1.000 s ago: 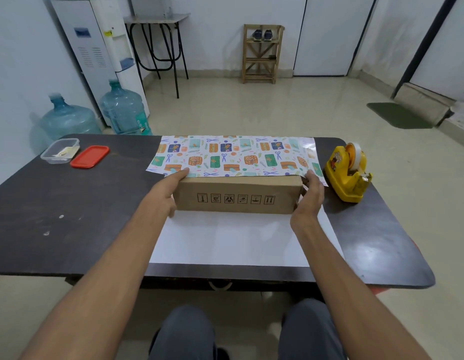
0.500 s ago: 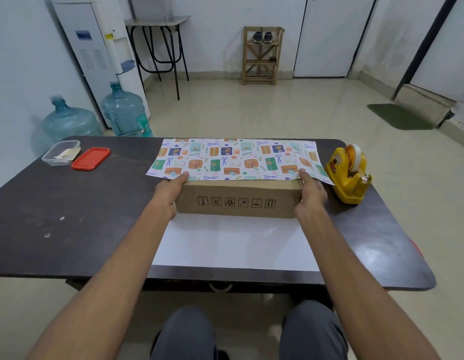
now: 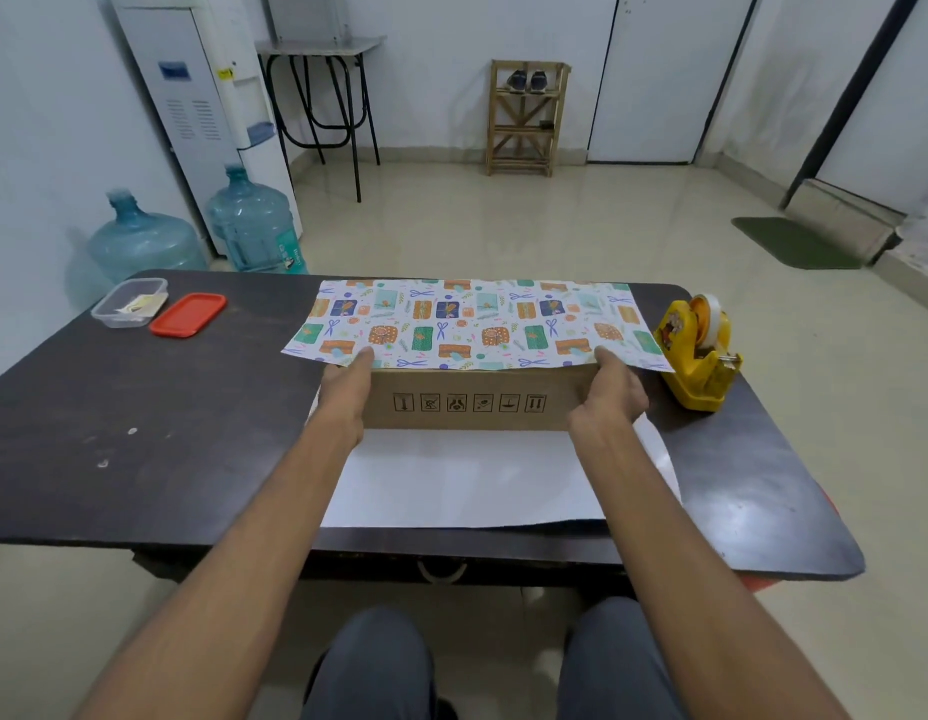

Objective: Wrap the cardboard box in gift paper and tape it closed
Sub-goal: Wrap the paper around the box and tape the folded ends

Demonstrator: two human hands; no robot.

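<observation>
A long brown cardboard box lies on the white back side of the gift paper, in the middle of the dark table. The far flap of the paper, printed with colourful gifts and scissors, is folded over the box top and covers it up to the near top edge. My left hand pinches the flap's near edge at the box's left corner. At the right corner my right hand grips the same edge. White paper stretches from the box to the table's near edge.
A yellow tape dispenser stands just right of the box. A clear plastic tub and its red lid lie at the far left of the table. Water bottles, a dispenser and a wooden rack are on the floor beyond.
Both hands have drawn the printed flap toward me over the box top. The flap's edge now reaches the near top edge of the box.
</observation>
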